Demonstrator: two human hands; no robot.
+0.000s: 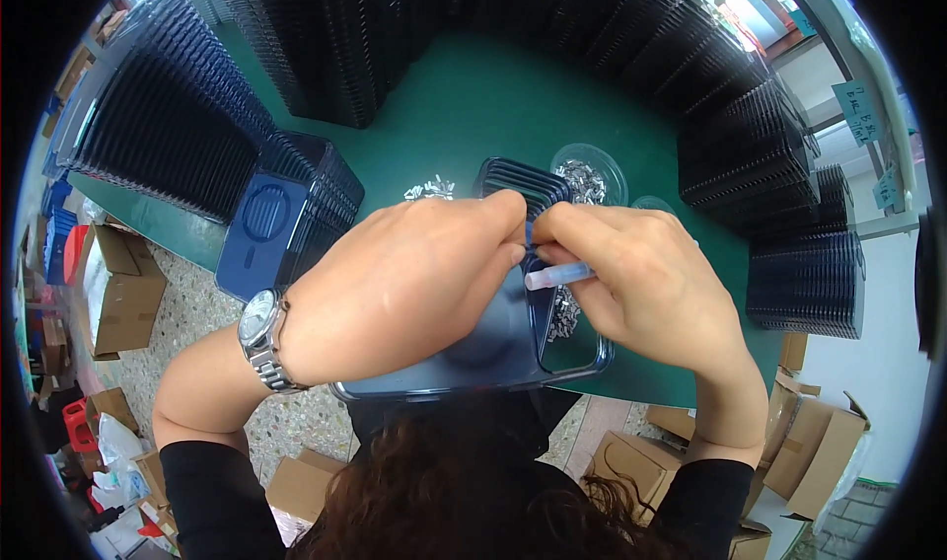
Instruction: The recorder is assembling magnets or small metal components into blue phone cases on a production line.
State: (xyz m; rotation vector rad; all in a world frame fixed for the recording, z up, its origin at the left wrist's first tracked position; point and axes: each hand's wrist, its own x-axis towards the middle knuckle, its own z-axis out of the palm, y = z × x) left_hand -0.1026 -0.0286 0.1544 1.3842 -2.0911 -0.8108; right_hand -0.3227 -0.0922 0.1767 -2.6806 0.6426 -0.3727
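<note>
Dark blue, see-through phone cases (464,363) lie before me at the table's near edge, partly under my hands. Over their far part, my left hand (414,274) is closed in a pinch; what is between its fingertips is hidden. Right beside those fingertips is my right hand (646,279), its fingers curled round a slim, translucent pen-like tool (558,276) whose pale end points left. Behind and beneath the fingers, small silvery pieces (564,315) show next to the case frame.
A clear round dish (614,168) holds more silvery pieces. Whitish bits (430,187) are heaped on the green table (464,96). Tall stacks of dark cases (158,106) ring its far side and both ends. A shorter stack (264,215) stands at left. Cardboard boxes (126,289) are on the floor.
</note>
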